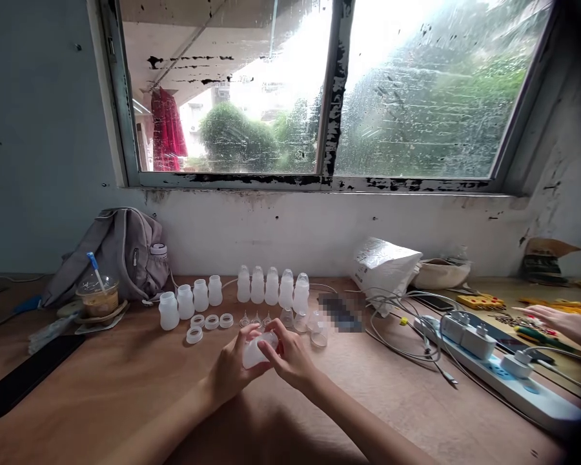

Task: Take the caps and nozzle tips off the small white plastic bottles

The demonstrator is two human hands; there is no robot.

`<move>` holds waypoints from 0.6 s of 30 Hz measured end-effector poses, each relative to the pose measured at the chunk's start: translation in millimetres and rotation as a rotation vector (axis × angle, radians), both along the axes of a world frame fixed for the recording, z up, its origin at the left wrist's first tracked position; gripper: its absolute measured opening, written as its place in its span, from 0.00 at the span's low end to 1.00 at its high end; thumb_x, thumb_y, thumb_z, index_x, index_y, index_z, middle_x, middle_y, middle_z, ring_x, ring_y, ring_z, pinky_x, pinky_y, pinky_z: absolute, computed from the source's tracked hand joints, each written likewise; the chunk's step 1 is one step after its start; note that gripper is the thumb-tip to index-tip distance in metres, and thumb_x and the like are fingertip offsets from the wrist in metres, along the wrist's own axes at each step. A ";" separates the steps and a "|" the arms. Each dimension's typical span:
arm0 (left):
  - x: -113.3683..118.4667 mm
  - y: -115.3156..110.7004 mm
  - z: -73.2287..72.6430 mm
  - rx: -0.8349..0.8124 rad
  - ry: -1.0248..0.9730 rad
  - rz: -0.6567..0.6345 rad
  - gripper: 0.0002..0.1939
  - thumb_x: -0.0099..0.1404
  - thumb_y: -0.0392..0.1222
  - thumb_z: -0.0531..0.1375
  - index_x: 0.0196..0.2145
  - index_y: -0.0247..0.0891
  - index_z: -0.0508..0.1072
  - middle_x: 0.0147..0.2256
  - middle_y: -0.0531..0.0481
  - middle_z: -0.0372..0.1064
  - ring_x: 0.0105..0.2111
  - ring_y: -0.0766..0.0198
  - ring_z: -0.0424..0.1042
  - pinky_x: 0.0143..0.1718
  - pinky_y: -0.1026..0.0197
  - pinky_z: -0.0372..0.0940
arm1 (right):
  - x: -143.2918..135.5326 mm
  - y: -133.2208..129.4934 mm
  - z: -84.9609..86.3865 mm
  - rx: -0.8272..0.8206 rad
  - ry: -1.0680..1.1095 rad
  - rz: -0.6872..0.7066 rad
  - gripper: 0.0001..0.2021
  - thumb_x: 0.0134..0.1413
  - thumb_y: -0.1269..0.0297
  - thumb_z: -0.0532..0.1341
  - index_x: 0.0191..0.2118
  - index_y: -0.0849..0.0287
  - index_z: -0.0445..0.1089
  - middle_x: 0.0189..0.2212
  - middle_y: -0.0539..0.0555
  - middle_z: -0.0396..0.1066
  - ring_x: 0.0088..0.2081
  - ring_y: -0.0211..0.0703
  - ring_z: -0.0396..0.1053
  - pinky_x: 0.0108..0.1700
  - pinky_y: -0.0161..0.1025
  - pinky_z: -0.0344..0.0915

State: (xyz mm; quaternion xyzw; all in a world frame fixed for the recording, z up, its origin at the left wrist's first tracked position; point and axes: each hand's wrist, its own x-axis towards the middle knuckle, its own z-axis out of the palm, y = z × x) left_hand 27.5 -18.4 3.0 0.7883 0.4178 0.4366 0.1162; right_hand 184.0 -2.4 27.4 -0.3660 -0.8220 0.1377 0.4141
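Note:
A frosted white baby bottle lies tilted between my two hands, just above the table. My left hand wraps its lower side. Fingers of my right hand close around its upper end, hiding part of it. Behind my hands are three clear nipples, with several clear caps to their right. Several white screw rings lie to the left. Several open bottle bodies stand behind the rings. Further back, several capped baby bottles stand upright in a row.
On the left are a grey backpack, an iced drink cup and a black phone-like slab. A white bag, cables, and a power strip occupy the right. Another person's hand reaches over small parts at far right.

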 end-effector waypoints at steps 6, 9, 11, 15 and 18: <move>0.2 -6.3 1.7 -0.043 0.163 0.032 0.17 0.53 0.48 0.57 0.40 0.42 0.63 0.34 0.49 0.69 0.31 0.59 0.70 0.29 0.63 0.63 | -0.4 1.6 -4.0 0.081 -0.103 -0.107 0.10 0.53 0.58 0.49 0.28 0.58 0.60 0.17 0.49 0.62 0.18 0.35 0.59 0.22 0.30 0.50; 2.6 -7.9 1.8 -0.053 0.104 -0.007 0.17 0.52 0.47 0.58 0.40 0.42 0.64 0.32 0.50 0.69 0.30 0.61 0.69 0.29 0.64 0.62 | -1.1 0.7 -3.6 0.145 -0.124 -0.123 0.10 0.52 0.60 0.49 0.26 0.58 0.61 0.15 0.48 0.61 0.16 0.34 0.57 0.21 0.31 0.48; 3.5 -7.9 0.9 -0.069 0.042 -0.027 0.16 0.52 0.47 0.58 0.39 0.42 0.64 0.31 0.51 0.69 0.29 0.62 0.68 0.29 0.64 0.62 | 1.7 1.4 1.5 0.165 -0.105 -0.110 0.10 0.51 0.60 0.50 0.26 0.58 0.61 0.15 0.48 0.61 0.16 0.33 0.56 0.20 0.31 0.48; -0.5 -3.6 -5.6 -0.137 -0.141 -0.009 0.10 0.54 0.46 0.56 0.33 0.39 0.62 0.24 0.54 0.65 0.23 0.67 0.65 0.25 0.66 0.60 | 25.6 14.7 25.5 0.149 0.153 -0.203 0.13 0.54 0.59 0.46 0.24 0.59 0.59 0.14 0.46 0.57 0.15 0.32 0.53 0.20 0.30 0.48; -4.4 -0.4 -10.5 -0.213 -0.257 0.018 0.08 0.56 0.45 0.54 0.32 0.39 0.60 0.22 0.56 0.62 0.21 0.68 0.64 0.24 0.66 0.60 | 55.0 36.7 41.4 0.104 0.342 -0.424 0.13 0.53 0.54 0.47 0.32 0.59 0.60 0.18 0.47 0.60 0.19 0.34 0.56 0.21 0.31 0.52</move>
